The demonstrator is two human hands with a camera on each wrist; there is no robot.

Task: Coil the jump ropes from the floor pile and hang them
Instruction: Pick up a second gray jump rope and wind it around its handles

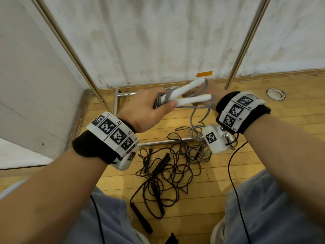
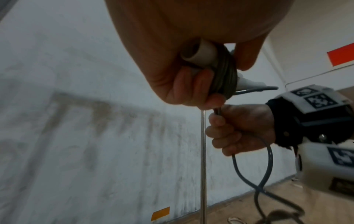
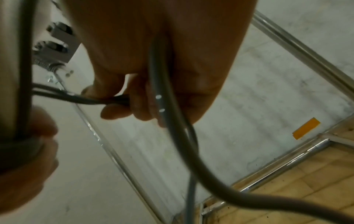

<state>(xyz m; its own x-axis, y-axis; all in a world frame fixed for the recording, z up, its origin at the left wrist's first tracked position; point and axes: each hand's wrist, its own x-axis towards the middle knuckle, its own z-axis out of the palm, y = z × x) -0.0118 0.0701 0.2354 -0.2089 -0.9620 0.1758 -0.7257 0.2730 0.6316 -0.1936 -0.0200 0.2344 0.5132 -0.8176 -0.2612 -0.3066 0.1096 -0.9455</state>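
My left hand grips the two white handles of a grey jump rope together with several turns of grey cord wound round them. The right hand sits just right of the handles and pinches the loose grey cord; its fingers are curled round it. The rest of that cord hangs down to the floor. A tangled pile of black jump ropes with black handles lies on the wooden floor between my knees.
A chrome rack stands ahead, with slanting poles on the left and right and a base frame on the floor. A white wall with an orange tape strip is behind it. A black cable trails from my right wrist.
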